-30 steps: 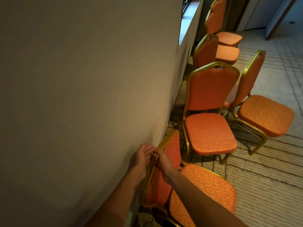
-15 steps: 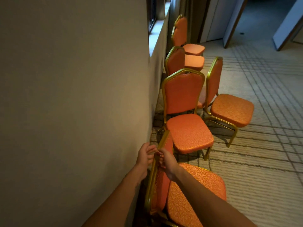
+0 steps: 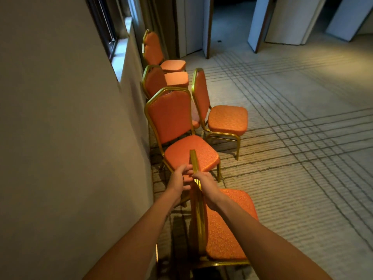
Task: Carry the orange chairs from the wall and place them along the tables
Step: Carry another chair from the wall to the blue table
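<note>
Near chair [image 3: 228,223] stands just off the wall [image 3: 60,138], seat out over the carpet [image 3: 302,158], backrest edge-on to the camera. Both hands are on its gold top rail [image 3: 194,160]: left hand [image 3: 178,181] has its fingers curled round the wall side, right hand [image 3: 203,182] is wrapped on the seat side. The high two-handed grip likely gives leverage to lift or drag it clear. Four more chairs [image 3: 171,118] line up beyond, one turned out. No tables in view. Vs 0.5 s ago: same grip, more gap shows between backrest and wall, view raised toward the doors [image 3: 256,23].
</note>
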A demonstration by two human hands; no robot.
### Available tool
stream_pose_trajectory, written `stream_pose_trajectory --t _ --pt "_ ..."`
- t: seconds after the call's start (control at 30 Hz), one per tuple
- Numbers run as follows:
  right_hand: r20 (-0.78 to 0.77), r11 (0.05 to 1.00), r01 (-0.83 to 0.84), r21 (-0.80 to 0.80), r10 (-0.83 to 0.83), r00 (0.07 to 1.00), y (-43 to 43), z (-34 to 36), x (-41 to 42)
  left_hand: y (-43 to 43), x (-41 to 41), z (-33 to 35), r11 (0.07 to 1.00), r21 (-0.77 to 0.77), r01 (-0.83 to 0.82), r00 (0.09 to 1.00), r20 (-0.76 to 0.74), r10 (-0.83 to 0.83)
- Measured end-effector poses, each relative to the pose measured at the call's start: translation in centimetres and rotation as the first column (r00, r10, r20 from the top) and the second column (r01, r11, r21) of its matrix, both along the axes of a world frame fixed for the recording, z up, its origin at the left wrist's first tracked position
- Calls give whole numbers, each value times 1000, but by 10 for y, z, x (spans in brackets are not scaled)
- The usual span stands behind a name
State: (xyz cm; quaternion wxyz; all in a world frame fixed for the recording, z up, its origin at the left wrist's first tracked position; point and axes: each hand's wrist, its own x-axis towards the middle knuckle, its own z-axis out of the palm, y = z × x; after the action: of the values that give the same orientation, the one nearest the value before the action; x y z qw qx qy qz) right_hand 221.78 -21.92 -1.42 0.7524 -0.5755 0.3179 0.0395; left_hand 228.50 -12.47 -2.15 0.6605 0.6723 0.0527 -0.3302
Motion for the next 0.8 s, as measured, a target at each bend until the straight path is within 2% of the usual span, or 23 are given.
stream_pose_trajectory --t 0.13,0.23,0.33,0.47,0.53,0.63,0.7,0.8 --pt "-39 985 117 -131 -123 992 -37 -4 -14 -47 -11 10 993 -9 114 993 41 -114" --pt "-21 958 169 -233 -178 984 -72 1 -28 -87 -20 21 971 36 235 959 156 -238" --pt "0 905 233 -356 -250 968 -116 2 -39 -133 -19 24 925 102 366 890 253 -380" --pt "-49 796 251 -550 -330 943 -167 -5 -60 -195 -22 17 817 255 518 735 356 -577" --pt "-81 731 228 -643 -361 929 -188 0 -72 -221 -28 15 737 372 565 595 435 -676" --pt "-159 594 98 -798 -365 917 -210 -1 -85 -243 -32 7 590 656 470 258 537 -803" --pt "-185 515 29 -857 -359 915 -218 -5 -91 -253 -33 3 542 738 402 70 566 -821" --pt "-160 448 32 -893 -384 909 -227 -8 -93 -276 -27 4 500 777 383 -122 579 -806"
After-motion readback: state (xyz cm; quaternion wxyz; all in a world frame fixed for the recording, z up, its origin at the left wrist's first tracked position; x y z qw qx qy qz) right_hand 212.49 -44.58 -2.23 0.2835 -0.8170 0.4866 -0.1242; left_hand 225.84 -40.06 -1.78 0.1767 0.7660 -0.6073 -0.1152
